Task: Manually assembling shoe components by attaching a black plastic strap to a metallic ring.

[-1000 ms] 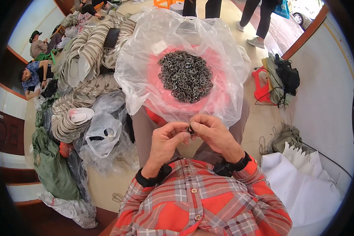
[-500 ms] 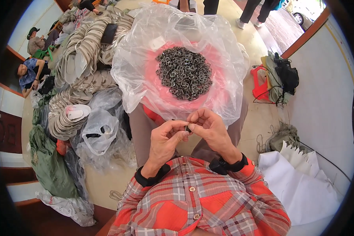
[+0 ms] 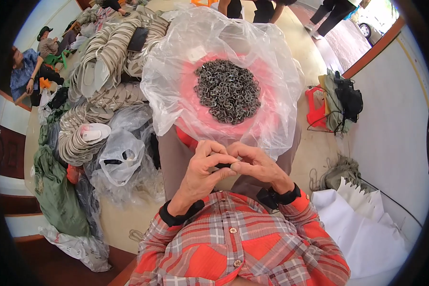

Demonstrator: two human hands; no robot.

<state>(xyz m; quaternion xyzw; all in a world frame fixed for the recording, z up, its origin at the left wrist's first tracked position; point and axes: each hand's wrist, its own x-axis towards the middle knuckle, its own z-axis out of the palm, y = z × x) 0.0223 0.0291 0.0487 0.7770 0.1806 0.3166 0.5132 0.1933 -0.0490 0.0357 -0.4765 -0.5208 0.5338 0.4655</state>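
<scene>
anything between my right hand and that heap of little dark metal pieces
Yes: the near side of the clear plastic lies between your right hand and the heap of little dark metal pieces. Nothing visible covers the top of the heap.

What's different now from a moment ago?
The left hand reaches its fingers farther over toward the right hand, a small dark piece still between the hands. The co-worker in blue sits more upright; the person by the doorway has moved farther out. The heap of dark metal pieces looks unchanged.
</scene>
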